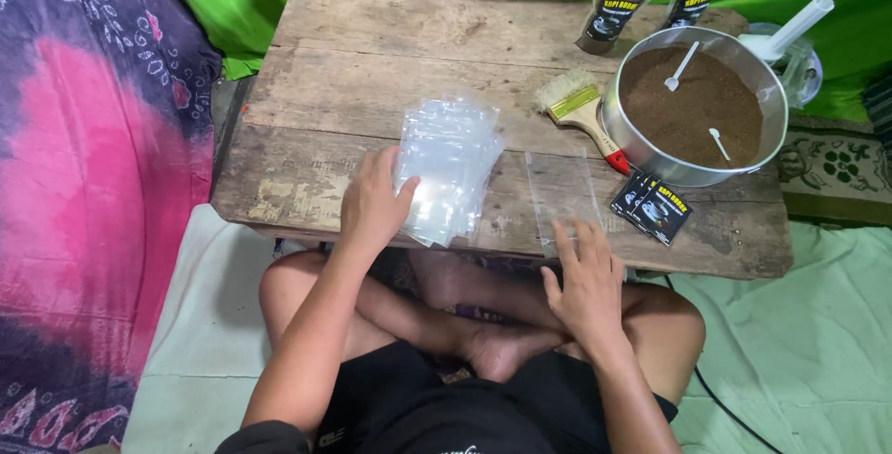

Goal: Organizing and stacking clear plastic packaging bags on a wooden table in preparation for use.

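Pan (pixel 641 152) of brown powder, seemingly two spoons (pixel 683 65).

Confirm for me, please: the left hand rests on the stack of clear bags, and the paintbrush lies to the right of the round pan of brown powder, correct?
Not quite. In the head view the paintbrush lies left of the round pan, touching its side. The left hand does rest on the stack of clear bags.

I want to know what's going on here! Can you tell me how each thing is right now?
Left hand: flat on the pile of clear bags.
Right hand: fingertips on one clear bag lying flat and empty.
Metal pan: full of brown powder, two white spoons stuck in.
Brush: lying on the wooden table.
Two pouches: standing, part filled.
Black labels: stacked beside the pan.
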